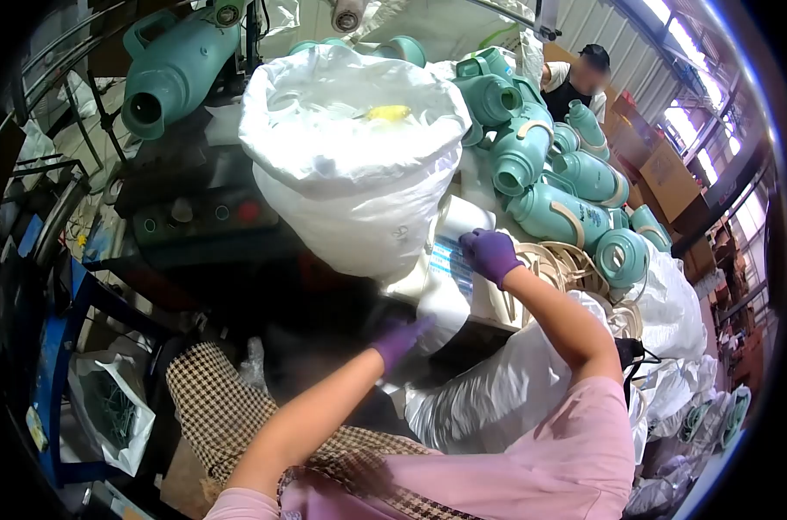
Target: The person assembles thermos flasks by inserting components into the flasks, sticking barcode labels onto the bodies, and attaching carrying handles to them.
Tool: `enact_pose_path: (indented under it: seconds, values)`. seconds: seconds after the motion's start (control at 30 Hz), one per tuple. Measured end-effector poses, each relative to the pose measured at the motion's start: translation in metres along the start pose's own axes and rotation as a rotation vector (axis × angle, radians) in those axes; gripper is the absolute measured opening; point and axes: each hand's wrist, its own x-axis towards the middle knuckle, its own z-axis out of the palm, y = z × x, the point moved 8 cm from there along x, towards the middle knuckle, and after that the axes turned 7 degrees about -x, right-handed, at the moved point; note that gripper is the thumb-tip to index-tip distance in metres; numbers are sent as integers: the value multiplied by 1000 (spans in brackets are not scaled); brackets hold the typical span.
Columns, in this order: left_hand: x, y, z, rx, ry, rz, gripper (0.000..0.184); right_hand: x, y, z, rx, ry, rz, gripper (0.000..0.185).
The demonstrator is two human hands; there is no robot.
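Both of my hands wear purple gloves. My right hand [490, 254] is closed at the right edge of a strip with blue print [450, 260], and what its fingertips pinch is hidden. Just above this strip lies a white roll [464, 217]. From the strip's lower end a white curved sheet [444, 312] hangs toward me. My left hand [399, 340] is low at the left side of that sheet, its fingers pointing to it; blur and shadow hide their grip. A large white sack [359, 208] stands open behind, with clear plastic pieces and a yellow item [387, 113] inside.
Several green flask casings [556, 212] are piled at the right, near beige strap-like handles [562, 264]. Another green casing [181, 69] is at upper left, above a dark machine with a red button [248, 211]. A co-worker [580, 82] is behind the pile.
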Motion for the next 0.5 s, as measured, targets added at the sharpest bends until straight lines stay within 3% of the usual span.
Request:
enact_pose_path:
  seconds: [0.07, 0.1, 0.13, 0.23, 0.3, 0.33, 0.43, 0.5]
  values:
    - [-43, 30, 26, -127, -48, 9, 52, -1, 6, -10, -28, 103, 56, 41]
    - [-83, 69, 35, 96, -12, 148, 40, -3, 9, -15, -41, 151, 82, 50]
    - [-84, 66, 37, 96, -5, 238, 37, -4, 11, -11, 28, 104, 29, 68]
    - [-97, 64, 38, 186, 40, 452, 34, -3, -3, -7, -37, 204, -89, 62]
    - [-110, 71, 39, 328, 50, 476, 33, 6, -4, 12, -114, 171, -99, 61]
    - [-122, 73, 41, 195, 12, 367, 31, 12, -5, 16, -139, 160, -83, 60]
    - [-122, 52, 35, -37, -100, 454, 38, 23, 3, 21, -139, 178, -48, 60]
    - [-107, 17, 20, 176, -93, 495, 42, 35, 6, 14, -173, 286, -53, 61]
